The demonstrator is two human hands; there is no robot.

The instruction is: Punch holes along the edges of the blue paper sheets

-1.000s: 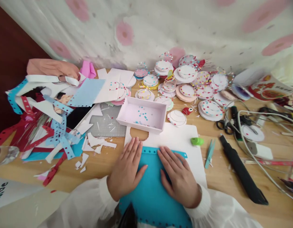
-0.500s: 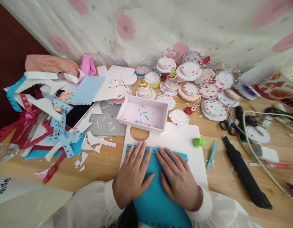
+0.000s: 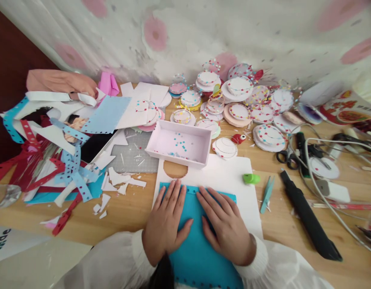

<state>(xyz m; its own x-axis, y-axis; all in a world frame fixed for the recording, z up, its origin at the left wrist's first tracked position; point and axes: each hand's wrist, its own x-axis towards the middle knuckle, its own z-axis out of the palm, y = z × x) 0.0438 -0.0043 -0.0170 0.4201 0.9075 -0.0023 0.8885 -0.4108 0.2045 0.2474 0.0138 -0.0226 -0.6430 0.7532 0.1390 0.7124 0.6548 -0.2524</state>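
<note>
A bright blue sheet (image 3: 197, 245) with small punched holes along its far and near edges lies in front of me. My left hand (image 3: 166, 220) rests flat on its left side, fingers stretched toward the far edge. On the right side of the same sheet my right hand (image 3: 223, 220) lies flat, palm down, its fingertips near the punched strip. Under the blue sheet is a white board (image 3: 230, 172) with a round cut-out. Beyond the hands stands a shallow pale box (image 3: 185, 146) holding small blue dots. A green hole punch (image 3: 251, 179) sits on the board's right part.
Turquoise tweezers (image 3: 267, 195), a folded black umbrella (image 3: 310, 216), scissors (image 3: 288, 157) and a white cable (image 3: 308, 160) lie to the right. Decorated paper discs (image 3: 238, 86) crowd the back. Punched paper strips (image 3: 72, 164) and white scraps (image 3: 122, 180) cover the left, beside a grey cutting mat (image 3: 134, 154).
Both hands stay flat on the blue sheet, almost unmoved. The whole view has shifted very slightly.
</note>
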